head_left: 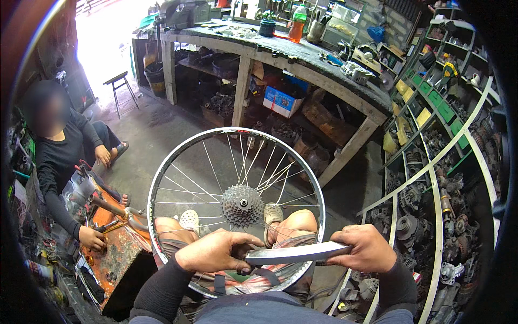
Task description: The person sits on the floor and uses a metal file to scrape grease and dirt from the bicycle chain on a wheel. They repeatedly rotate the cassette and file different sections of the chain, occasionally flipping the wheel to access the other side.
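A bicycle wheel (156,178) with a black and silver rim rests across my lap, its cog cassette (242,206) facing up. Several of its spokes (285,171) are bent or out of line on the right side. Above the wheel's near edge, a flat silver metal bar (297,254) lies crosswise between my hands. My left hand (218,251) pinches its left end with thumb and fingers. Around the right end, my right hand (367,248) is closed. The bar's exact kind does not show, and both ends are partly hidden by my fingers.
A co-worker (65,151) sits at the left, one hand on an orange, stained box (118,254) with tools on it. Ahead stands a long workbench (243,46) with bottles and parts. Metal shelves (431,173) crammed with parts line the right. A stool (116,81) stands far left.
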A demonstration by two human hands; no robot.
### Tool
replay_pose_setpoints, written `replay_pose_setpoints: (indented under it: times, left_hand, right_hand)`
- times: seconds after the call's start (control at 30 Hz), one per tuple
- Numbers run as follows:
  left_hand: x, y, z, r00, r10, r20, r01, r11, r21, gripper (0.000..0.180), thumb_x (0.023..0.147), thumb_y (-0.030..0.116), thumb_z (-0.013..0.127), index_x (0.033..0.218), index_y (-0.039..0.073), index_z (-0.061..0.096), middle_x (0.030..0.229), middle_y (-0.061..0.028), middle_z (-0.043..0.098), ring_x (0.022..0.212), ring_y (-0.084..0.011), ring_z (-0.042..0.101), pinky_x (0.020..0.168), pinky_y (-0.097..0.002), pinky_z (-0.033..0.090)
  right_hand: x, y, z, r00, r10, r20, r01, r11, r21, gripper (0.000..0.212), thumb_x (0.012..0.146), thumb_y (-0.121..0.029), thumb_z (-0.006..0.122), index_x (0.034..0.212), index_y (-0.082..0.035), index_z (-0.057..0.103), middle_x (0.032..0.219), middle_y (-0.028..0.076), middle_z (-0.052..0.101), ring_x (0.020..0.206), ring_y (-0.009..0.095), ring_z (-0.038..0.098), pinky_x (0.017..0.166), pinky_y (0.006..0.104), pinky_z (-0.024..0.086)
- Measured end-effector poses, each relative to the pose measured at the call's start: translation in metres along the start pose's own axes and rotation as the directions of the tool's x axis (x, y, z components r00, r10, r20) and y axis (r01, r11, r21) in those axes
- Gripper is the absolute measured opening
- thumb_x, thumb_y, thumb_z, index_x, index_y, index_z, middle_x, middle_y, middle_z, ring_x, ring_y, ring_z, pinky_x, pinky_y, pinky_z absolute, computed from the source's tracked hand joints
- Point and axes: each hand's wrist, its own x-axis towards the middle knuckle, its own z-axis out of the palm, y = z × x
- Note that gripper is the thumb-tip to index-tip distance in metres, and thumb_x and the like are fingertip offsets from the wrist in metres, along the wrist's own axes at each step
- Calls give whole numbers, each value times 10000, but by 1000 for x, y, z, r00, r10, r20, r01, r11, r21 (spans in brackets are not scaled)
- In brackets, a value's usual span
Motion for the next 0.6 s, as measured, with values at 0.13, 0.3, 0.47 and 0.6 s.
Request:
replay_pose_setpoints:
  times: [0.13,0.3,0.47,0.6]
  left_hand:
    - [-13,13,-22,997,-64,30,59,988,146,617,958,94,906,1539,89,697,1148,-139,858,1041,-241,830,940,-398,648]
    - [-25,19,-48,966,168,-198,-88,930,357,474,935,66,866,1402,97,786,1179,-172,834,1031,-367,815,913,-447,645]
    - [-15,0,-47,887,193,-421,-82,960,267,333,1003,-28,791,1331,33,807,1106,-133,826,1006,-237,807,880,-373,635]
    - [0,-27,-51,673,-67,-737,-36,992,-123,256,1097,6,707,1333,-61,779,1108,-134,849,993,-169,795,890,-338,654]
  right_hand:
    - [-1,8,11,999,13,47,-13,1000,-3,388,810,-228,1026,1090,-33,842,901,156,775,808,347,770,714,438,597]
    - [-5,42,43,993,112,46,-116,988,101,361,870,-202,973,1164,-37,843,999,211,816,885,374,816,784,430,640]
    - [-5,57,65,963,252,93,-268,904,333,324,954,-116,888,1257,-15,834,972,163,844,837,163,790,802,354,629]
    - [-19,81,65,948,312,69,-317,887,337,330,961,-97,874,1266,20,824,986,142,854,867,124,767,822,338,625]
